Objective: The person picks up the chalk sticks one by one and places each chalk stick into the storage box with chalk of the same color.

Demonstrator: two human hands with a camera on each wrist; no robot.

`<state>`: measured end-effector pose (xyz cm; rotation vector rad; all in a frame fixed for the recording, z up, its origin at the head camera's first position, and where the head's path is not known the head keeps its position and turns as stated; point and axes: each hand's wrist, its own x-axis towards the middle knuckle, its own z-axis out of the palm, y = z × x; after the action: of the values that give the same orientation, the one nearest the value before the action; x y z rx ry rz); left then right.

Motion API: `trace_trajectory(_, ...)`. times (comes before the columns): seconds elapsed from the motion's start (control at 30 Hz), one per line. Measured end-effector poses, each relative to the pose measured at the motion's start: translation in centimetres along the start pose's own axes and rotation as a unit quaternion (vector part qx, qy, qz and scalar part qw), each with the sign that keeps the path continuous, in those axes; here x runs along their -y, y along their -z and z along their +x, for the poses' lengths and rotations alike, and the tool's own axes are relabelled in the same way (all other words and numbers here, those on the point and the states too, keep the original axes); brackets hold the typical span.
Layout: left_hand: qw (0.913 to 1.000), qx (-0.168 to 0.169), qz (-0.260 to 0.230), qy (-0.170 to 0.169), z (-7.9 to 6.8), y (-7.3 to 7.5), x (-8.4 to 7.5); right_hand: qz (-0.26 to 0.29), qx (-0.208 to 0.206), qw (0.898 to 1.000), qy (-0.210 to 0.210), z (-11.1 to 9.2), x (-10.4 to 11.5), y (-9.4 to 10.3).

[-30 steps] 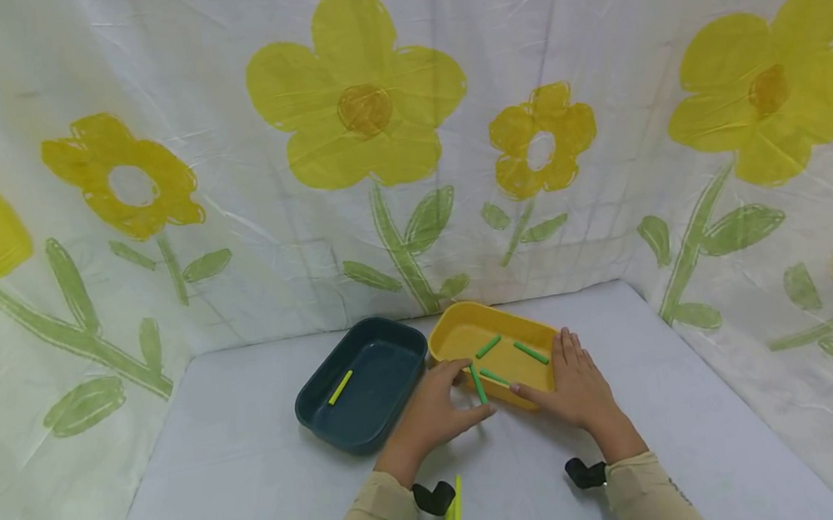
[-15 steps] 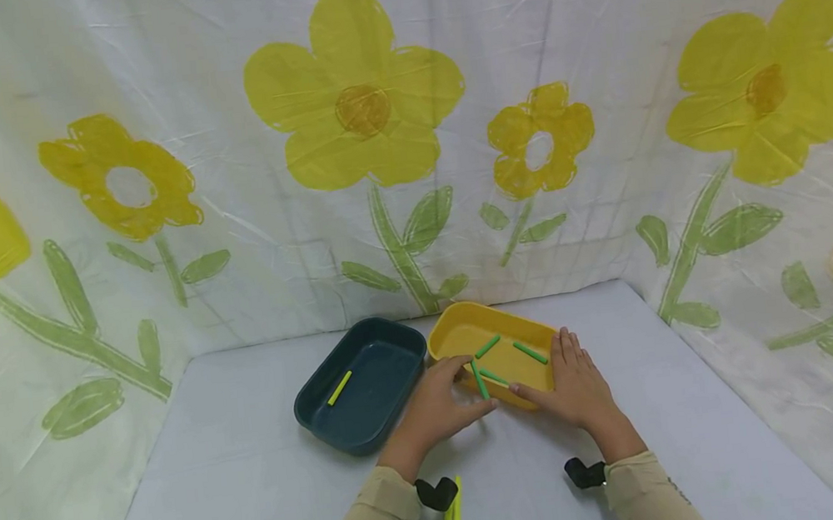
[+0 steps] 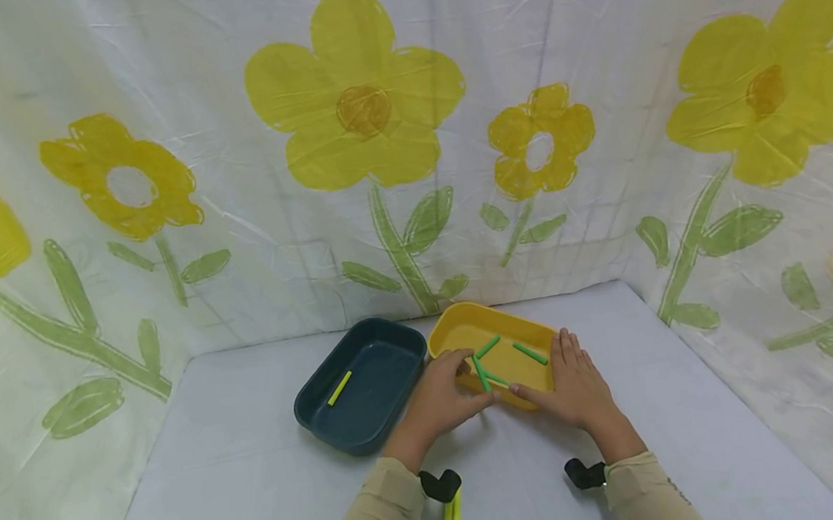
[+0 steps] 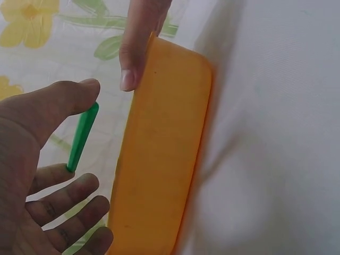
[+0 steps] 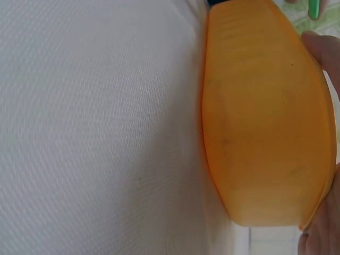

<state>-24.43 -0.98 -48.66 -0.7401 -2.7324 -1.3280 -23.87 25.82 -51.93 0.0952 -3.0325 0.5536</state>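
Between thumb and index finger, my left hand (image 3: 437, 396) pinches a short green stick (image 4: 82, 138) by its two ends. It holds the stick over the near side of the yellow tray (image 3: 461, 331). Three more green sticks lie in that tray, one of them a green stick (image 3: 529, 353) toward the right. My right hand (image 3: 580, 391) rests against the tray's near right corner, fingers straight along the right end and the thumb at the near rim. In the right wrist view the outer wall of the tray fills the middle, with the thumb (image 5: 324, 50) at its edge.
Left of the yellow tray stands a dark blue tray (image 3: 371, 415) with one yellow stick (image 3: 340, 388) inside. Two more yellow sticks (image 3: 455, 517) lie on the white table (image 3: 219, 480), near my left wrist. A flowered curtain (image 3: 272, 249) hangs behind the table.
My left hand has moved slightly forward and to the right, carrying the green stick further over the yellow tray. The right hand and both trays stay in place.
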Motion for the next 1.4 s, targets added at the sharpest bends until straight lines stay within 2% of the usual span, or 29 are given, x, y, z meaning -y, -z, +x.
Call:
trace_trajectory(0.27, 0.9996, -0.02, 0.018, -0.001, 0.6, 0.0, -0.3, 0.004, -0.001, 1.0, 0.0, 0.0, -0.1, -0.1)
trace_trajectory(0.7, 0.9983, -0.044, 0.029, 0.024, 1.0, -0.6, -0.3, 0.005, 0.001, 1.0, -0.004, 0.1, -0.2, -0.2)
trace_trajectory(0.9, 0.9946, -0.073, 0.052, 0.053, 1.3, -1.2, -0.6, 0.005, 0.0, 1.0, -0.004, 0.1, -0.3, -0.3)
trace_trajectory(1.07, 0.9918, -0.094, 0.064, 0.058, 1.5, -1.8, -0.6, 0.007, 0.0, 1.0, -0.005, 0.1, -0.4, -0.3)
trace_trajectory(1.4, 0.9863, -0.107, 0.101, 0.075, 2.0, -2.6, -0.4, 0.01, -0.008, 1.0, -0.002, 0.1, -0.4, -0.4)
